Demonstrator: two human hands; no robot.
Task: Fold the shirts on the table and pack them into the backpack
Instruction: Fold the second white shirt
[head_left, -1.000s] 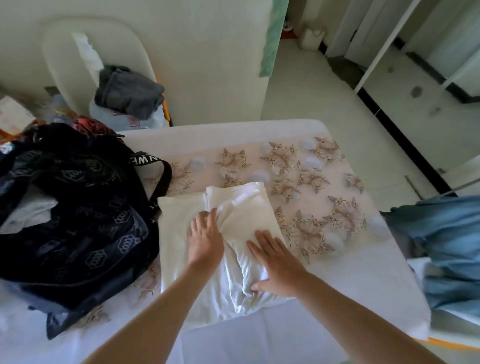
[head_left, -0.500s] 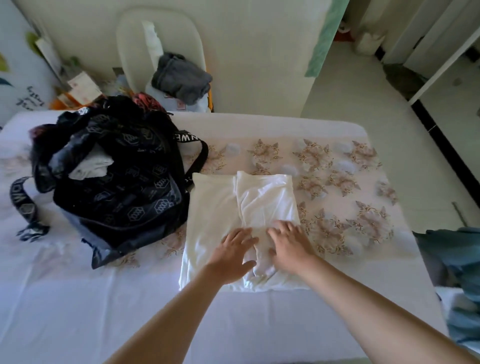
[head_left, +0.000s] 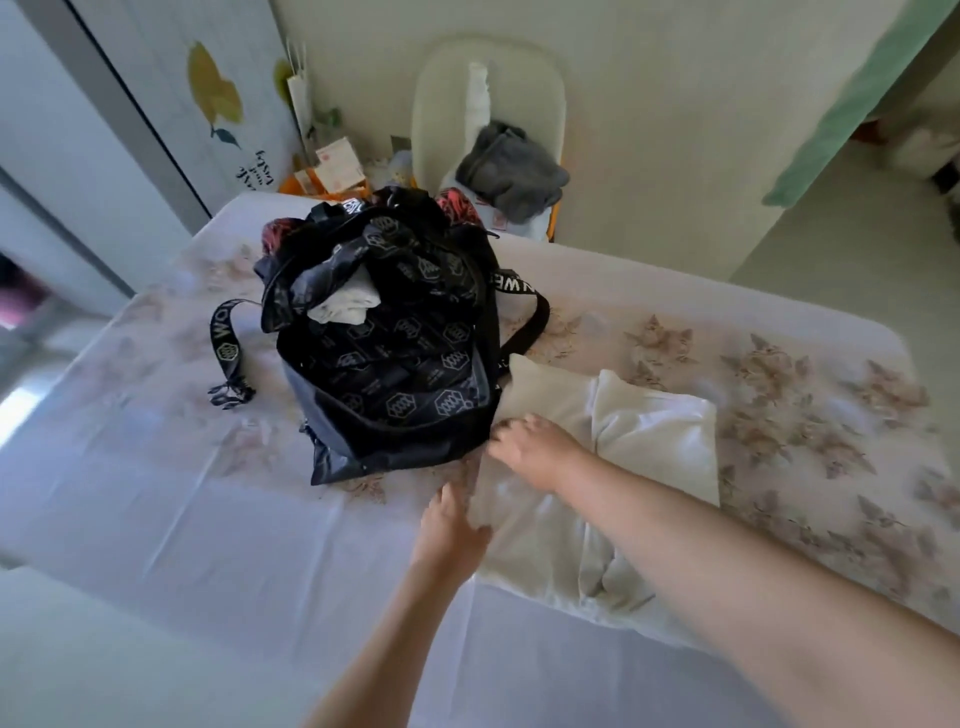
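White shirt (head_left: 654, 441) noted lying folded lengthwise on the table (head_left: 156, 519), which is covered with a white cloth printed with faded flowers. The shirt's far left corner is seen touching the base of the black backpack (head_left: 395, 374), which stands just to its left. The backpack is printed with hexagon logos; its mouth is gaping, and a pale garment (head_left: 343, 306) is seen bunched inside near the top. One lettered strap (head_left: 224, 343) is trailed out over the table on the left. The left hand (head_left: 452, 525) is laid at the shirt's near left edge, fingers stretched out and apart, thumb on the cloth. The right hand (head_left: 535, 447) is placed knuckles up on the shirt's left half, close to the backpack's lower corner; its fingertips are smeared by motion, so it cannot be told whether they are pressed flat or pinched on the fabric. Behind the table a white chair (head_left: 447, 104) is seen, with a grey garment (head_left: 511, 174) heaped on its seat.
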